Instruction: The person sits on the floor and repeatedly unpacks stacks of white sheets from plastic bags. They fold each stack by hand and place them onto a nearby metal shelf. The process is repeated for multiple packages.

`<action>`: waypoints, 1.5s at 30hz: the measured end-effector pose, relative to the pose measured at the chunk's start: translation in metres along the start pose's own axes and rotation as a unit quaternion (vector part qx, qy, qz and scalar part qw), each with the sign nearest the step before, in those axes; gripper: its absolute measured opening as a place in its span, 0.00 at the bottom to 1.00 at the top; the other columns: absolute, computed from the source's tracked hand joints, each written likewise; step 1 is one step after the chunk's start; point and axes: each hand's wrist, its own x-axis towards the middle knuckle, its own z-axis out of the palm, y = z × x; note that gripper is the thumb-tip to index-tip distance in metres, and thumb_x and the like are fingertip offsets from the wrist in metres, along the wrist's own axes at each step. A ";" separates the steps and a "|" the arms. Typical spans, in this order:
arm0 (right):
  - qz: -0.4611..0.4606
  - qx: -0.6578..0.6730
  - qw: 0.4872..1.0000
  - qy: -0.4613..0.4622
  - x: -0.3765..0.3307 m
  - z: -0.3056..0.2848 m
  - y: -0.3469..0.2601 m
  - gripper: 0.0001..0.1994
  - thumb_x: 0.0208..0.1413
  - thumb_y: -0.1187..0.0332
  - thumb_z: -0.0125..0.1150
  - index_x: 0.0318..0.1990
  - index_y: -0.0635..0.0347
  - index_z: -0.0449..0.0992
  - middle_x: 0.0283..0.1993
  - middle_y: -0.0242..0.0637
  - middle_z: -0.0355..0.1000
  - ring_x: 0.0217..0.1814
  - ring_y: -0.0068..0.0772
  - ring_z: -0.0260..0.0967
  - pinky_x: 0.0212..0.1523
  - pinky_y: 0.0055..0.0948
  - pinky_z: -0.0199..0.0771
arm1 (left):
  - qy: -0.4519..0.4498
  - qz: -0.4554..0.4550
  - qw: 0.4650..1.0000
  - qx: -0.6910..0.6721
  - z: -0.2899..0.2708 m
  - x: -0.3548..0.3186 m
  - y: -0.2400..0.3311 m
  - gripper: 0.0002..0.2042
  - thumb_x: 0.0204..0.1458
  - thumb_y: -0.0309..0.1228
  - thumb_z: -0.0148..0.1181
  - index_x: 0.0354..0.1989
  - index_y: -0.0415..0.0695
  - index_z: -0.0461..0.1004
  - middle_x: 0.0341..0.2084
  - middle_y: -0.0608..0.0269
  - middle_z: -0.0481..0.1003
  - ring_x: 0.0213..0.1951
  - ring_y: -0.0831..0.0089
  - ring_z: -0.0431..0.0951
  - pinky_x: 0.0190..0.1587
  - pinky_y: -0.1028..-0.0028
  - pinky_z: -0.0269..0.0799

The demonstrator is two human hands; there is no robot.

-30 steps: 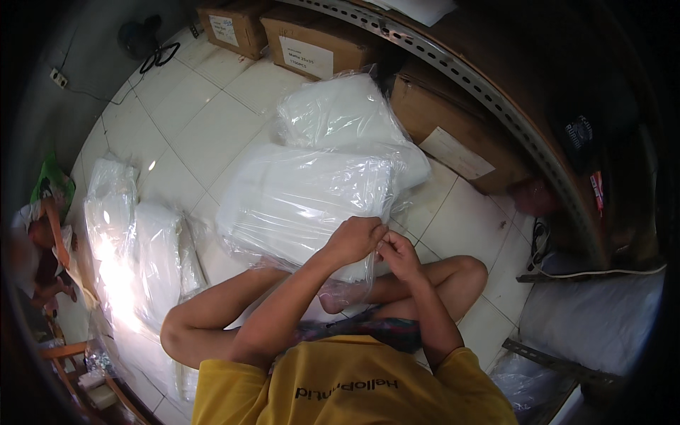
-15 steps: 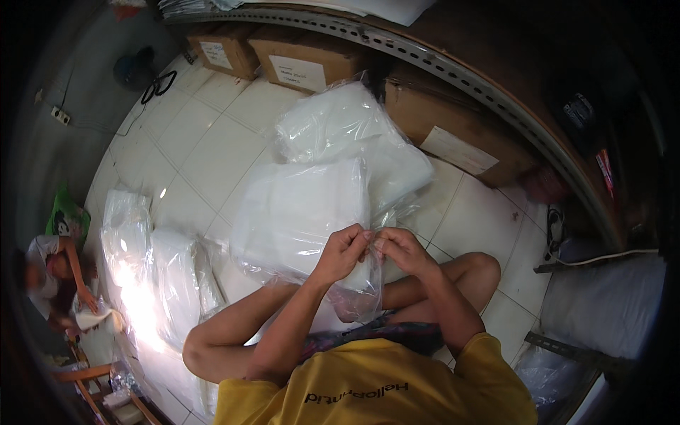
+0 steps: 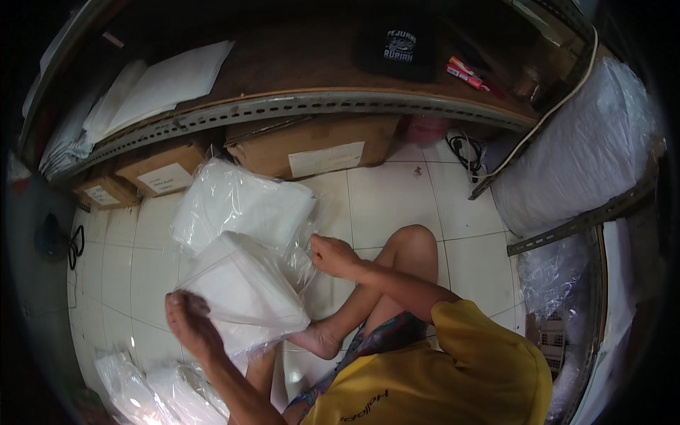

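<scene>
Wrapped pack (image 3: 244, 290) sits over the tiled floor (image 3: 393, 188), well short of the far edge, overlapping the second pack (image 3: 241, 205). Left hand (image 3: 190, 327) curled at its left corner, can't tell if gripping. Right hand (image 3: 336, 258) clenched beside loose film (image 3: 303, 265); pinch unconfirmed. Looks like bag handling; next move calls for firm hold both sides.

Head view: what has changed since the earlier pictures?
The view has swung right. The left hand and right hand, earlier together at the right edge of the nearer white stack in clear plastic, have parted: the left to the stack's left side, the right out to its right; their grip is unclear. The farther white stack in clear plastic and brown cardboard boxes stayed put.
</scene>
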 end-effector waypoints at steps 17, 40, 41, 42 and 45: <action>0.150 0.210 0.954 -0.153 -0.029 0.083 -0.074 0.61 0.45 0.51 0.72 0.71 0.73 0.30 0.71 0.69 0.44 0.72 0.62 0.50 0.70 0.39 0.54 | 0.045 -0.132 0.762 0.632 -0.369 0.039 -0.163 0.28 0.63 0.50 0.47 0.55 0.33 0.68 0.47 0.49 0.74 0.48 0.60 0.73 0.56 0.66 0.65; -0.047 0.052 0.964 -0.258 0.136 0.091 -0.119 0.40 0.47 0.68 0.68 0.69 0.59 0.56 0.59 0.51 0.70 0.60 0.45 0.69 0.61 0.35 0.67 | 0.404 0.113 0.898 0.132 -0.278 0.043 0.038 0.12 0.62 0.39 0.55 0.27 0.49 0.65 0.22 0.75 0.62 0.23 0.85 0.56 0.25 0.80 0.53; -0.046 0.051 0.961 -0.266 0.147 0.097 -0.118 0.40 0.47 0.68 0.68 0.69 0.60 0.56 0.60 0.50 0.70 0.60 0.43 0.69 0.61 0.34 0.67 | 0.393 0.149 0.896 0.146 -0.286 0.041 0.056 0.13 0.62 0.39 0.56 0.27 0.50 0.65 0.22 0.75 0.62 0.23 0.86 0.56 0.24 0.80 0.53; -0.038 0.048 0.958 -0.281 0.157 0.100 -0.116 0.41 0.46 0.68 0.68 0.70 0.59 0.56 0.60 0.49 0.69 0.62 0.43 0.68 0.62 0.34 0.65 | 0.387 0.183 0.889 0.163 -0.293 0.035 0.074 0.12 0.62 0.37 0.56 0.27 0.50 0.65 0.21 0.77 0.62 0.22 0.87 0.55 0.24 0.81 0.52; -0.048 0.059 0.958 -0.277 0.177 0.123 -0.101 0.42 0.44 0.65 0.69 0.69 0.55 0.58 0.58 0.51 0.71 0.60 0.47 0.70 0.60 0.37 0.69 | 0.381 0.268 0.857 0.221 -0.313 0.000 0.138 0.11 0.62 0.35 0.55 0.26 0.51 0.66 0.20 0.78 0.61 0.21 0.88 0.52 0.24 0.82 0.49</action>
